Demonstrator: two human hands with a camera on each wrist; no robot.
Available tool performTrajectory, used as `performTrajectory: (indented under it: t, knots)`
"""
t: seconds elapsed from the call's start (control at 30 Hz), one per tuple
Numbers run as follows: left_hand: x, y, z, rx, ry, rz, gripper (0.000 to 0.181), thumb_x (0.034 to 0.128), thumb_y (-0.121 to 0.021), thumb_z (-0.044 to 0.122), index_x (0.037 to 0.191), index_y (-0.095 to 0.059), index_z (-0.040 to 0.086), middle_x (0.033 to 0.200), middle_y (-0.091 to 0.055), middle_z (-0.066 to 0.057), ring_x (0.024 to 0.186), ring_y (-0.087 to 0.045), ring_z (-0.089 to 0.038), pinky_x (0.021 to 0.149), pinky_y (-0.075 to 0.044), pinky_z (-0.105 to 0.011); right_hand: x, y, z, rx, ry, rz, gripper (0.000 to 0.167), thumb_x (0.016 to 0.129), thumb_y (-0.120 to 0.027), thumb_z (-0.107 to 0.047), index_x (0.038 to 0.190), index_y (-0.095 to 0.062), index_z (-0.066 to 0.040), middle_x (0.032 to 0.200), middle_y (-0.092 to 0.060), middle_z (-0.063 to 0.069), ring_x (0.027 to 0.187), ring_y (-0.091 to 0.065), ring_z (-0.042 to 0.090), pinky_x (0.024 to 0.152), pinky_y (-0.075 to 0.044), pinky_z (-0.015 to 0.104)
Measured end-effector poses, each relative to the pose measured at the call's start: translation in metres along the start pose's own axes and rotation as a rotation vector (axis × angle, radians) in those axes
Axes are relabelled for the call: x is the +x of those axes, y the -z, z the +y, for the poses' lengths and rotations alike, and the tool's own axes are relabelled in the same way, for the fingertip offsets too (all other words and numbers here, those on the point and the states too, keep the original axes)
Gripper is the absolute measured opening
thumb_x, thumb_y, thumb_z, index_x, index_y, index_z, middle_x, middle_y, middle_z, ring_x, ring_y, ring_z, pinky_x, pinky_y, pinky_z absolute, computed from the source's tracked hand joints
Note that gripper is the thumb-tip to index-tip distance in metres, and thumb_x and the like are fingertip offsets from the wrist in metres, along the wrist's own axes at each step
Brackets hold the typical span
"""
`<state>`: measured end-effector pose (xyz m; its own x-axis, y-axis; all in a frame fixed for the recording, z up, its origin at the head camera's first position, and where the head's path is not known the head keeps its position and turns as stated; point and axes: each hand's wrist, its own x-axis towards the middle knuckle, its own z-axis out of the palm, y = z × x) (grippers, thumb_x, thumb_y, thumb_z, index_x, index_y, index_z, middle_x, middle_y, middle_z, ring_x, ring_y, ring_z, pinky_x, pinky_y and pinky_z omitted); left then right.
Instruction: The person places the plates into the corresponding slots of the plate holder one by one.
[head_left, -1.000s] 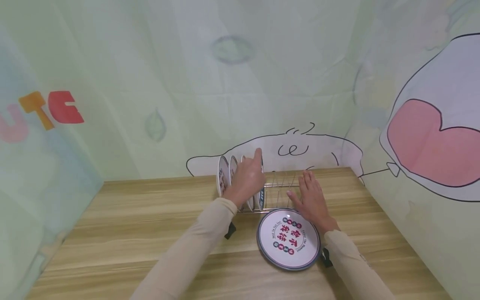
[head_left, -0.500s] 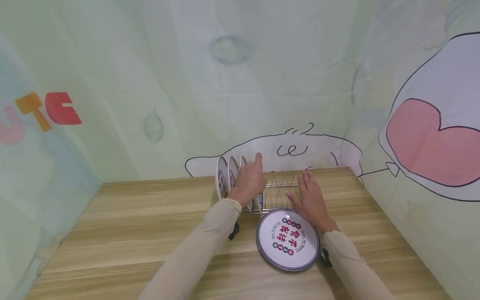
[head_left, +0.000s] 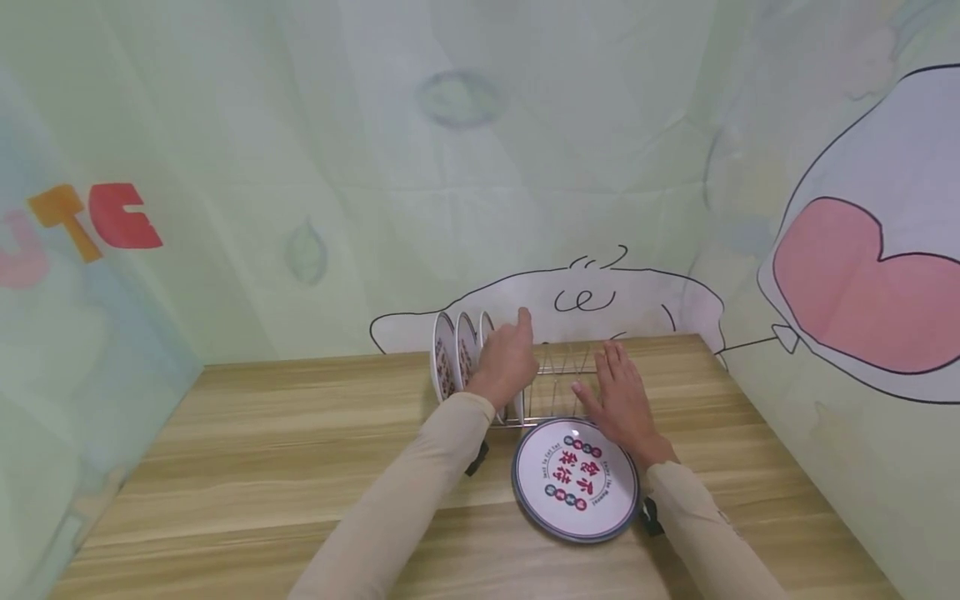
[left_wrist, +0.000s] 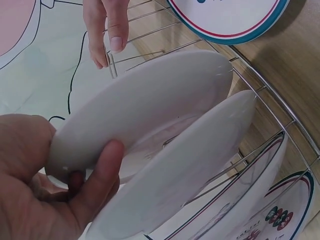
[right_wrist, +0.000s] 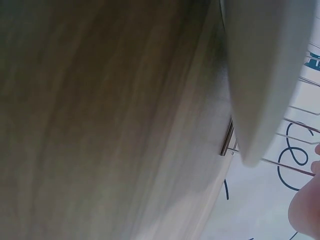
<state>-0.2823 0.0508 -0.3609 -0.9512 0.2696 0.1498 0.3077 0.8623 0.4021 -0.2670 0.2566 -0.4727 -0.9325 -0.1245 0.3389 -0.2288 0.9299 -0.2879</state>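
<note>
My left hand (head_left: pixel 507 360) pinches the rim of a white plate (left_wrist: pixel 145 100) standing upright in a wire rack (left_wrist: pixel 277 107); its thumb and fingers lie on either side of the rim in the left wrist view. Several more plates stand beside it, the leftmost (head_left: pixel 444 358) at the rack's left end. My right hand (head_left: pixel 626 404) lies with extended fingers at the rack's right end; whether it touches the wires I cannot tell. In front of the rack a blue-rimmed plate (head_left: pixel 576 482) with red characters lies face up, its edge close to the right wrist.
The rack stands on a wooden table (head_left: pixel 300 467) near its back edge. Behind it hangs a pale green printed cloth (head_left: pixel 375 167), and another printed side with a balloon and pink heart (head_left: pixel 855 283) rises at the right.
My left hand has shifted slightly right, exposing more of the plates to its left. The right hand and the flat plate have stayed in place.
</note>
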Motion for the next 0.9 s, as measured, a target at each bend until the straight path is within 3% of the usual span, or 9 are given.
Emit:
performTrajectory:
  t: [0.23,0.5,0.73,0.9]
  knots:
    - [0.001,0.001,0.002,0.027,0.02,-0.021,0.076,0.0882,-0.057,-0.003,0.155,-0.022,-0.002,0.061,-0.056,-0.005,0.041,-0.045,-0.011,0.035,-0.037,-0.019,0.0,0.001,0.0,0.003,-0.001,-0.002,0.077,0.101,-0.051,-0.044,0.153,-0.027,0.006,0.166,-0.014,0.024,0.155,-0.008,0.041,0.126,-0.011,0.055]
    - [0.002,0.005,0.007,0.15,0.057,-0.052,0.075,0.0901,-0.059,-0.001,0.155,-0.022,-0.005,0.069,-0.06,-0.008,0.053,-0.055,-0.016,0.045,-0.046,-0.022,-0.001,0.002,-0.001,-0.008,-0.005,0.002,0.077,0.101,-0.051,-0.044,0.153,-0.027,0.006,0.166,-0.014,0.024,0.155,-0.009,0.042,0.125,-0.013,0.056]
    - [0.0,0.013,0.011,0.239,0.011,-0.049,0.065,0.094,-0.056,0.004,0.15,-0.027,-0.011,0.089,-0.071,-0.017,0.06,-0.062,-0.018,0.049,-0.051,-0.022,-0.001,0.002,-0.001,-0.006,0.0,0.009,0.077,0.101,-0.052,-0.044,0.153,-0.027,0.007,0.164,-0.017,0.026,0.154,-0.01,0.043,0.125,-0.013,0.057]
    - [-0.003,0.017,0.009,0.226,-0.003,-0.037,0.061,0.0921,-0.056,0.001,0.147,-0.032,-0.011,0.082,-0.069,-0.016,0.053,-0.06,-0.017,0.041,-0.046,-0.02,0.0,0.001,-0.001,-0.01,0.002,0.009,0.077,0.1,-0.053,-0.044,0.153,-0.027,0.007,0.164,-0.017,0.026,0.154,-0.01,0.043,0.125,-0.014,0.057]
